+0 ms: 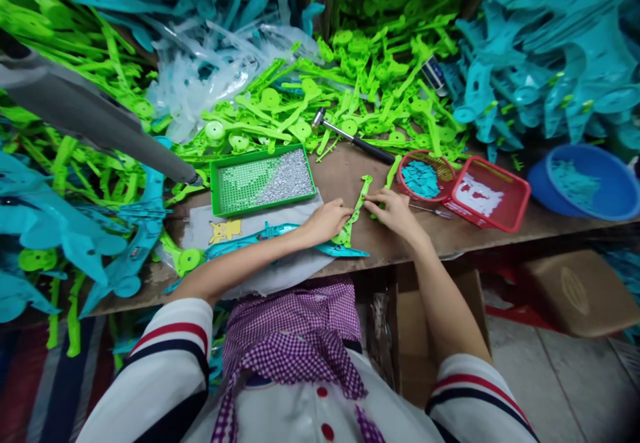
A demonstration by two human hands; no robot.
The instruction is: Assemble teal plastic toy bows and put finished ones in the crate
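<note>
My left hand [327,219] and my right hand [393,207] both grip a long lime-green plastic part [356,214] that lies on the brown table [345,173], the left at its lower end, the right near its upper end. A teal plastic part [280,235] rests flat under the green one, on a white cloth with a yellow cartoon figure [225,229]. Both hands sit close together at the table's front edge.
A green tray of small silver pieces [263,179] stands left of the hands. A hammer [353,138] lies behind them. To the right stand a round red basket of teal bits [424,176], a square red basket [493,193] and a blue bowl [587,183]. Heaps of green and teal parts surround the table.
</note>
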